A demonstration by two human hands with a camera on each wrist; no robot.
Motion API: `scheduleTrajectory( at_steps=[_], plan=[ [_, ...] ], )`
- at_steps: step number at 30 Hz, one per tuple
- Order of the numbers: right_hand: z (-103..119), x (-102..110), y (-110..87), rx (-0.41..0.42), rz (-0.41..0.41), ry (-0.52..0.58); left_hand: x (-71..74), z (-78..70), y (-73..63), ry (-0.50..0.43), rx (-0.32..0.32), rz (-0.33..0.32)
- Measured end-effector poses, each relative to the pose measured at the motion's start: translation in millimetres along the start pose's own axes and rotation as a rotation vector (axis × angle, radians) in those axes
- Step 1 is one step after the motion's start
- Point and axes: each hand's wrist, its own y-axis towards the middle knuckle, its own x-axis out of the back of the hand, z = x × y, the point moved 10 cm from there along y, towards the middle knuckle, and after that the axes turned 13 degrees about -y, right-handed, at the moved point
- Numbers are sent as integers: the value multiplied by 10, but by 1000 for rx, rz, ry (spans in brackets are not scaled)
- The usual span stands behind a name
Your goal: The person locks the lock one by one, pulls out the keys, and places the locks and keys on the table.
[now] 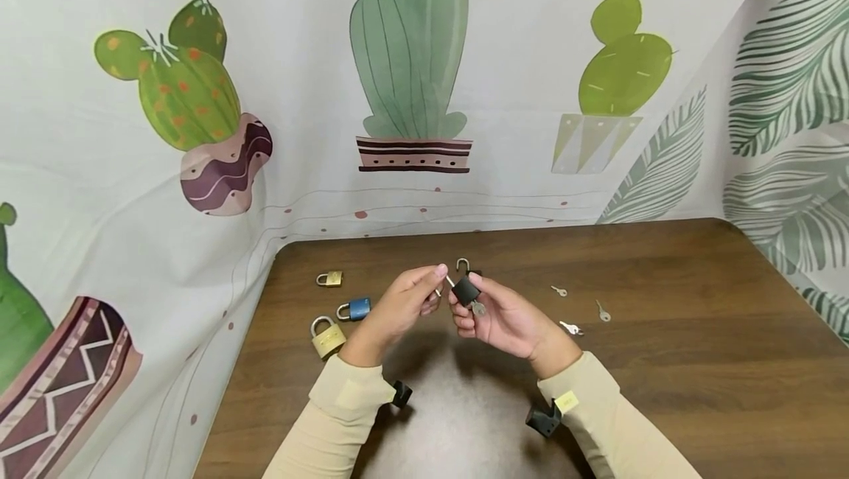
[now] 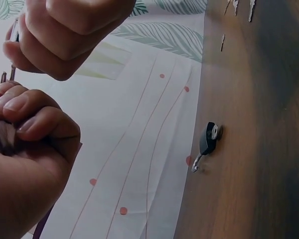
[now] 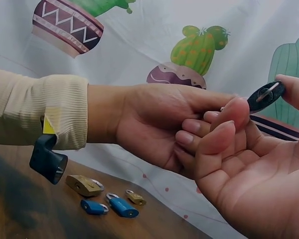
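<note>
Mid-frame we see the right grip (image 1: 502, 317) holding a black padlock (image 1: 466, 290) and the left grip (image 1: 402, 301) apparently pinching its shackle (image 1: 449, 281); an open padlock (image 2: 208, 141) behind is partly blocked; keys (image 1: 603, 312) lie frame right.

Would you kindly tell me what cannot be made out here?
Held padlock: head view, shackle partly behind left hand.
Second blue padlock: head view, apparently behind left hand too.
Rear padlock: head view, body partly behind right hand.
Keys: head view, teeth too small.
Right hand: right wrist view, cut off at right edge.
</note>
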Motion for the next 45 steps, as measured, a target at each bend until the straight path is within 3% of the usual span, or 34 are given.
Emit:
scheduleTrajectory(
  at_steps=[15,21,36,39,45],
  plan=[
    [-50,18,9,41,-6,-129,34,44,15,26,12,-53],
    [-100,83,16,3,-100,-181,61,60,27,58,6,-91],
    [-112,290,22,-49,-360,-293,202,6,0,130,-35,-265],
    [-84,336,4,-43,-422,-367,230,3,-9,176,-39,-304],
    [-51,398,-29,-55,-493,-485,238,-46,-41,368,-56,-350]
  ],
)
